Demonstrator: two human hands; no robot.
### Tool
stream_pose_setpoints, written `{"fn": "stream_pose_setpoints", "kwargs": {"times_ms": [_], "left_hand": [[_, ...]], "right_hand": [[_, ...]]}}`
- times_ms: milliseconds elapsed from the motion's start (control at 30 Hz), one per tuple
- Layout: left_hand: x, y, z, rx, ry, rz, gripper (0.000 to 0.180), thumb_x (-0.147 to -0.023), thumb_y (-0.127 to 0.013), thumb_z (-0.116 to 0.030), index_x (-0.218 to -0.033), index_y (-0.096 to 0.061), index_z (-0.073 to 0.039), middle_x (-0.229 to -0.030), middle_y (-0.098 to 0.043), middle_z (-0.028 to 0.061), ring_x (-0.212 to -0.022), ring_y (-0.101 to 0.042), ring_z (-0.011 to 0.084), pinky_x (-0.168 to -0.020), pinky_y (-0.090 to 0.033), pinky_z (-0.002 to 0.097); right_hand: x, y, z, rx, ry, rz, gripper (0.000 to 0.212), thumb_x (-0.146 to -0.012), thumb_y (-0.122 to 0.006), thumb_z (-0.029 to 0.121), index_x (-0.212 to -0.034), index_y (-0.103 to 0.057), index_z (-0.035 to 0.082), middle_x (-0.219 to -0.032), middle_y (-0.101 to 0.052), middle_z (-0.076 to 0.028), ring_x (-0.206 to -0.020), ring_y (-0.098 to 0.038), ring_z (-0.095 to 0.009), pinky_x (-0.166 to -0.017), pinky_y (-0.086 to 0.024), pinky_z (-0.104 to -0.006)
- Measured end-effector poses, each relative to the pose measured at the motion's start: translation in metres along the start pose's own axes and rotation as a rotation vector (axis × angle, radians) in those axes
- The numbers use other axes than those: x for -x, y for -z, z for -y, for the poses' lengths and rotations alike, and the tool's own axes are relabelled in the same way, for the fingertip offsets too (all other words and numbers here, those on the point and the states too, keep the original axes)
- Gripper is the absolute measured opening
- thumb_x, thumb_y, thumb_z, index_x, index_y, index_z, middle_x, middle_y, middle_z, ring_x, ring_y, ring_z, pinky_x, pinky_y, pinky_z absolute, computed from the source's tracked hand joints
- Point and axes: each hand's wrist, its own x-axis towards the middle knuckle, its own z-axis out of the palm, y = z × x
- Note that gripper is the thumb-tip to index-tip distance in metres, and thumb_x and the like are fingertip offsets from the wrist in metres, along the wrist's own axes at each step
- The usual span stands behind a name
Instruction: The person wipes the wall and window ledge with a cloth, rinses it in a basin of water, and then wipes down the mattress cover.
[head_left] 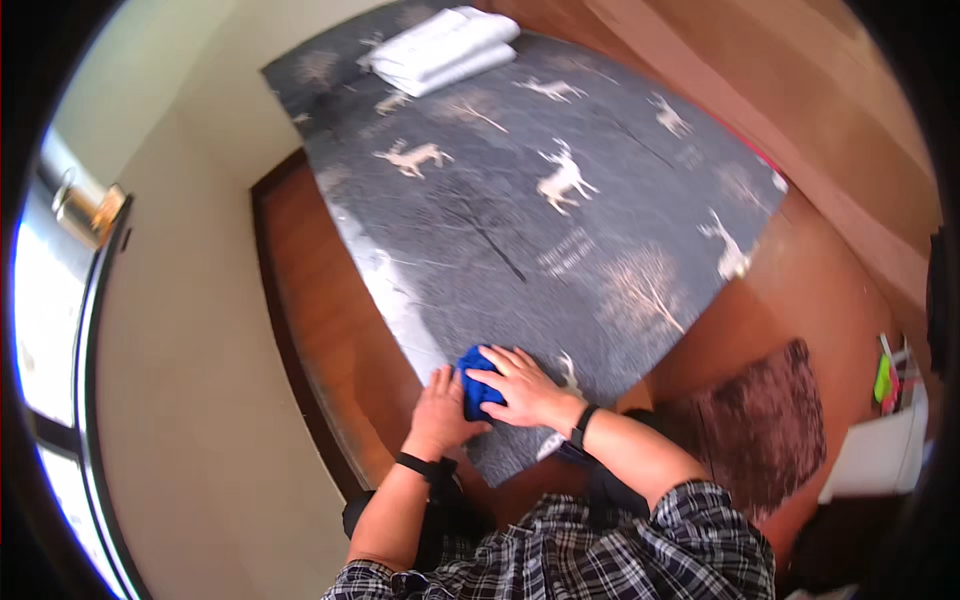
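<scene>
Sleeves: plaid, black and white checks, rolled above my elbows at the lower edge of the view.
Wrists: a black band on each one.
Left hand [438,412]: palm down, fingers together, pressed flat against the near side of the blue cloth [477,385].
Right hand [522,385]: fingers spread and laid flat over the top of the cloth, covering its right part; it presses rather than grips.
Blue cloth: small, bright blue, soft and bunched into a compact bundle, lying near the closest corner of the bed [520,210], between my two hands.
Bed surface: dark grey cover, smooth and flat, printed with pale deer and bare trees.
Far end of bed: folded white towels [440,50], stacked neatly, well apart from my hands.
Bed frame: reddish-brown wood, glossy, showing along the left side and by the near corner.
Floor: warm brown boards with a shaggy dark brown rug [765,430] to my right.
Walls: plain cream on the left, with a bright window at the far left edge.
</scene>
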Motion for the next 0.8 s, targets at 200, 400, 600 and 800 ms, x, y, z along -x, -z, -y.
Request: {"fn": "stream_pose_setpoints", "kwargs": {"times_ms": [200,400,600,800], "left_hand": [[-0.004,0.000,0.003,0.116,-0.007,0.011,0.129,-0.064,-0.100,-0.038,-0.167,-0.031,-0.002,-0.168,-0.039,0.0275,-0.158,-0.034,0.0466,-0.129,-0.035,0.0475],[-0.001,-0.001,-0.007,0.114,0.022,0.033,0.130,-0.065,-0.100,-0.035,-0.169,-0.028,-0.004,-0.170,-0.037,0.0273,-0.158,-0.033,0.0466,-0.131,-0.032,0.0471],[0.000,0.001,-0.008,0.102,0.047,0.033,0.135,-0.063,-0.101,-0.032,-0.170,-0.024,-0.003,-0.169,-0.039,0.0269,-0.157,-0.034,0.0475,-0.130,-0.033,0.0476],[0.000,0.006,-0.009,0.104,0.075,0.042,0.131,-0.065,-0.100,-0.031,-0.168,-0.026,0.000,-0.170,-0.037,0.0260,-0.159,-0.031,0.0444,-0.130,-0.034,0.0466]], "right_hand": [[0.014,0.016,-0.028,0.208,-0.001,-0.272,0.019,-0.084,-0.077,0.022,-0.097,-0.067,0.012,-0.111,-0.063,-0.009,-0.117,-0.060,-0.032,-0.109,-0.046,-0.0539],[0.030,0.078,-0.093,-0.101,-0.533,-0.747,0.017,-0.094,-0.076,0.018,-0.099,-0.067,0.004,-0.088,-0.071,-0.011,-0.075,-0.069,-0.026,-0.069,-0.055,-0.0405],[0.014,0.136,-0.095,-0.665,-0.386,-0.903,0.010,-0.107,-0.066,0.011,-0.112,-0.061,0.005,-0.092,-0.062,0.005,-0.082,-0.055,-0.004,-0.074,-0.048,-0.0232],[-0.010,0.096,-0.047,-0.312,-0.322,-0.435,0.050,-0.097,-0.080,0.029,-0.137,-0.062,0.005,-0.131,-0.067,-0.019,-0.120,-0.064,-0.029,-0.107,-0.052,-0.0419]]}}
